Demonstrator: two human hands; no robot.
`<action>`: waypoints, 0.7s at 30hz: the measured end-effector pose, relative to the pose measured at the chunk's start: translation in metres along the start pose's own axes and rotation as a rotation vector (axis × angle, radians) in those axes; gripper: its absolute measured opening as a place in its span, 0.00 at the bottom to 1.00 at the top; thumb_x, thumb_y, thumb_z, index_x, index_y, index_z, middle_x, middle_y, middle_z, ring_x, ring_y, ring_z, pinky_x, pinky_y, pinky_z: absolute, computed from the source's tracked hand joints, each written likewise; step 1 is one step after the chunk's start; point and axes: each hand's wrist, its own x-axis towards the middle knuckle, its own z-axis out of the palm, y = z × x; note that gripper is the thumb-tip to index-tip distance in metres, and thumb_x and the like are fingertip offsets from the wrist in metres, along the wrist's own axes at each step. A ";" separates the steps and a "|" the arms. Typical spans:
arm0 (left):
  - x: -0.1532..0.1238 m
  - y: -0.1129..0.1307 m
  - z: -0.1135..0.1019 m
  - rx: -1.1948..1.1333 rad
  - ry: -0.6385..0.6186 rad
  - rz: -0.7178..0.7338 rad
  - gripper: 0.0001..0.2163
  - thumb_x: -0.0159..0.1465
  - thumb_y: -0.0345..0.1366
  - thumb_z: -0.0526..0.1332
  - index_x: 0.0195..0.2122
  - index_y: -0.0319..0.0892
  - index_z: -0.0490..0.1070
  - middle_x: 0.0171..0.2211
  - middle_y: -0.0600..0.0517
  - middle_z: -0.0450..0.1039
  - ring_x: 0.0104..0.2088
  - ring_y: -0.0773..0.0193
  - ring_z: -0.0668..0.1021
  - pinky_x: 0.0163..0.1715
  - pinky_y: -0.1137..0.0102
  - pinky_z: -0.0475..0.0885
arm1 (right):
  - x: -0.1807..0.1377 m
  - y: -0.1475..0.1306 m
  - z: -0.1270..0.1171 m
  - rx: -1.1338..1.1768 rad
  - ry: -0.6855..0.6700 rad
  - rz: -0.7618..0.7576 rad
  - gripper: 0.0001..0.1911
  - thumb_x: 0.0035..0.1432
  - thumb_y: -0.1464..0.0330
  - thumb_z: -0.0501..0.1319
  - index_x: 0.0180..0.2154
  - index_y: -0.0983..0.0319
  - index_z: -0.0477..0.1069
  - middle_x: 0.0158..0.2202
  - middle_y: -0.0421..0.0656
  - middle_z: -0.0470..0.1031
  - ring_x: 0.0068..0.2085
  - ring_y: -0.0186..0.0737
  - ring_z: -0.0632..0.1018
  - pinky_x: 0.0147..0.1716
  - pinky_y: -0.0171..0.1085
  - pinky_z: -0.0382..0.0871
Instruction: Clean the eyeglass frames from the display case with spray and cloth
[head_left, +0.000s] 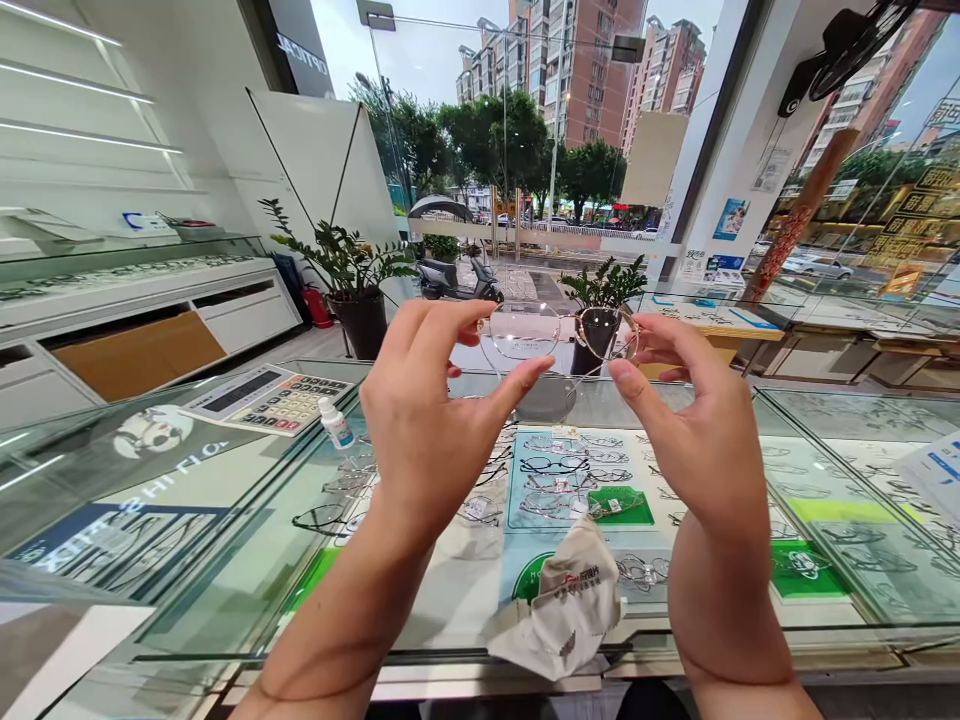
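Note:
Both my hands hold up a pair of thin-rimmed eyeglasses (525, 334) above the glass display counter. My left hand (435, 400) pinches the frame at its left side, the thumb stretched below the left lens. At the right rim my right hand (694, 415) grips the other side between thumb and fingers. Through the clear lenses the doorway and a plant show. Below, a crumpled light cleaning cloth (574, 605) with printed lettering lies on the counter near its front edge. A small white bottle (336, 424) stands left of my left hand.
The glass counter (450, 640) holds several rows of eyeglasses (555, 466) under its top. A calculator (268, 397) lies at the left on a printed mat (150, 470). Beyond are potted plants (360, 325), a glass door and a parked scooter (461, 278). White drawers (247, 322) line the left wall.

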 end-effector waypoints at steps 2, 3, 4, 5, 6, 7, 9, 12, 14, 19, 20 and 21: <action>0.000 0.001 0.000 -0.033 -0.017 -0.015 0.21 0.65 0.55 0.76 0.54 0.51 0.79 0.46 0.48 0.78 0.45 0.53 0.81 0.39 0.62 0.78 | 0.000 0.000 0.000 0.007 0.002 0.000 0.23 0.70 0.54 0.69 0.63 0.50 0.77 0.57 0.47 0.84 0.51 0.52 0.85 0.53 0.55 0.82; -0.001 0.001 0.000 -0.048 -0.024 -0.019 0.21 0.66 0.54 0.75 0.54 0.51 0.79 0.47 0.48 0.78 0.46 0.53 0.81 0.40 0.62 0.79 | 0.000 0.000 0.000 0.007 0.001 0.002 0.23 0.70 0.55 0.69 0.63 0.50 0.77 0.57 0.47 0.84 0.51 0.52 0.85 0.53 0.55 0.82; -0.001 0.002 0.000 -0.054 -0.026 -0.017 0.21 0.66 0.54 0.75 0.54 0.51 0.78 0.47 0.47 0.77 0.47 0.53 0.81 0.41 0.61 0.79 | -0.001 0.000 0.000 0.006 -0.002 0.007 0.23 0.70 0.55 0.69 0.63 0.51 0.77 0.57 0.48 0.84 0.51 0.52 0.85 0.53 0.56 0.82; -0.001 0.002 0.001 -0.048 -0.018 -0.004 0.21 0.66 0.53 0.76 0.55 0.51 0.78 0.48 0.47 0.77 0.47 0.53 0.81 0.43 0.60 0.80 | -0.001 0.000 0.000 0.004 -0.006 0.011 0.23 0.70 0.55 0.69 0.63 0.51 0.77 0.57 0.48 0.84 0.51 0.52 0.85 0.53 0.56 0.82; -0.001 0.003 0.001 -0.033 -0.005 0.018 0.21 0.66 0.53 0.76 0.55 0.50 0.78 0.48 0.47 0.78 0.47 0.53 0.81 0.45 0.59 0.80 | -0.001 0.000 0.000 0.005 -0.011 0.013 0.23 0.70 0.55 0.69 0.63 0.52 0.77 0.57 0.48 0.84 0.52 0.52 0.85 0.53 0.56 0.82; -0.001 0.003 0.002 -0.018 0.009 0.038 0.21 0.66 0.52 0.76 0.55 0.49 0.78 0.48 0.47 0.78 0.46 0.53 0.81 0.46 0.58 0.80 | 0.000 0.001 0.001 0.009 -0.013 0.012 0.23 0.70 0.55 0.69 0.63 0.52 0.76 0.56 0.48 0.84 0.52 0.53 0.85 0.52 0.55 0.83; -0.001 0.001 0.003 -0.013 0.015 0.045 0.22 0.65 0.52 0.77 0.55 0.49 0.78 0.49 0.47 0.78 0.47 0.52 0.81 0.48 0.57 0.80 | 0.000 0.001 0.002 0.023 -0.003 0.002 0.23 0.69 0.55 0.70 0.62 0.52 0.76 0.56 0.48 0.84 0.52 0.53 0.84 0.52 0.55 0.83; 0.000 -0.002 0.005 -0.081 -0.031 -0.033 0.24 0.65 0.54 0.76 0.57 0.50 0.77 0.50 0.46 0.77 0.51 0.50 0.82 0.48 0.59 0.81 | 0.001 0.001 0.005 0.053 0.056 -0.028 0.23 0.68 0.57 0.71 0.62 0.51 0.75 0.57 0.47 0.83 0.54 0.52 0.84 0.51 0.53 0.84; 0.000 -0.005 0.005 -0.110 -0.060 -0.085 0.24 0.66 0.55 0.75 0.58 0.51 0.77 0.52 0.46 0.78 0.53 0.50 0.82 0.45 0.60 0.81 | 0.001 -0.001 0.009 0.068 0.109 -0.055 0.23 0.68 0.58 0.71 0.62 0.50 0.75 0.58 0.47 0.81 0.55 0.52 0.83 0.51 0.53 0.84; 0.002 -0.007 0.004 -0.146 -0.123 -0.171 0.24 0.68 0.54 0.73 0.60 0.50 0.76 0.55 0.45 0.80 0.54 0.51 0.83 0.40 0.64 0.82 | -0.001 -0.007 0.016 0.046 0.206 -0.133 0.22 0.68 0.60 0.72 0.61 0.52 0.75 0.58 0.47 0.80 0.55 0.51 0.83 0.53 0.55 0.85; 0.002 -0.007 0.003 -0.161 -0.137 -0.191 0.23 0.69 0.54 0.73 0.60 0.51 0.76 0.55 0.45 0.81 0.54 0.51 0.83 0.40 0.64 0.83 | -0.001 -0.008 0.017 0.043 0.223 -0.139 0.22 0.67 0.60 0.72 0.61 0.52 0.75 0.57 0.47 0.81 0.55 0.51 0.83 0.53 0.55 0.85; 0.002 -0.008 0.004 -0.178 -0.148 -0.207 0.23 0.69 0.54 0.72 0.60 0.51 0.75 0.54 0.46 0.81 0.54 0.51 0.84 0.40 0.64 0.83 | -0.002 -0.009 0.018 0.046 0.243 -0.142 0.23 0.67 0.61 0.73 0.60 0.54 0.75 0.57 0.47 0.81 0.55 0.51 0.83 0.52 0.54 0.85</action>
